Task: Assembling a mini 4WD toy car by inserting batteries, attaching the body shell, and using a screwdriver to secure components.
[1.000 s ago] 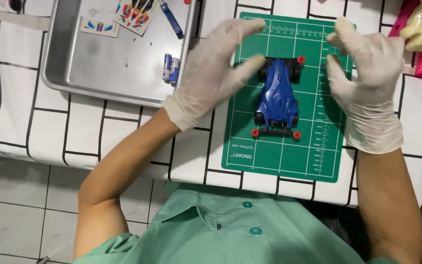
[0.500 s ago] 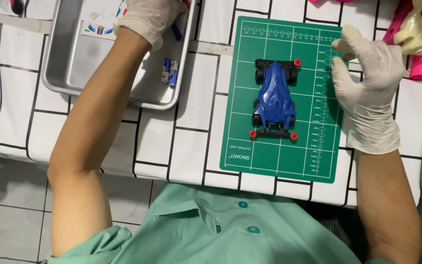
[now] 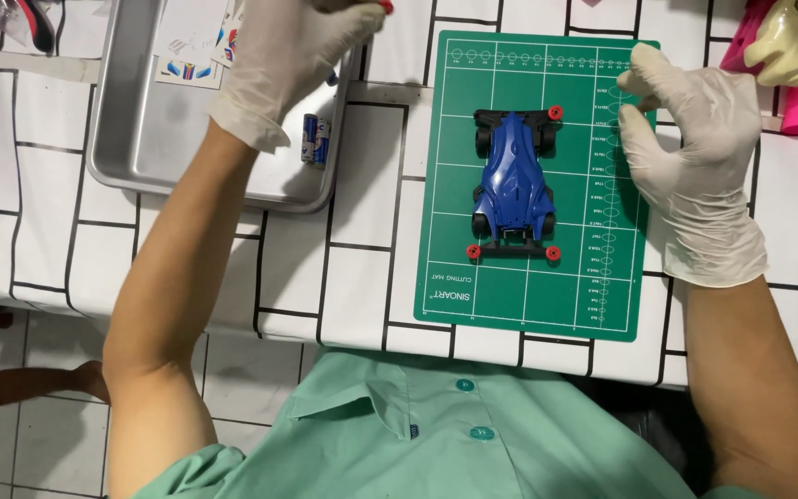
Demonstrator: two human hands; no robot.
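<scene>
- A blue toy race car (image 3: 513,185) with red rollers lies in the middle of a green cutting mat (image 3: 538,296), touched by neither hand.
- The gloved right hand (image 3: 695,157) hovers at the mat's right edge, fingers loosely curled, holding nothing.
- The gloved left hand (image 3: 288,55) reaches over a metal tray (image 3: 140,148); whether it grips anything cannot be told.
- Small batteries (image 3: 316,139) and sticker sheets (image 3: 191,46) lie in the tray.
</scene>
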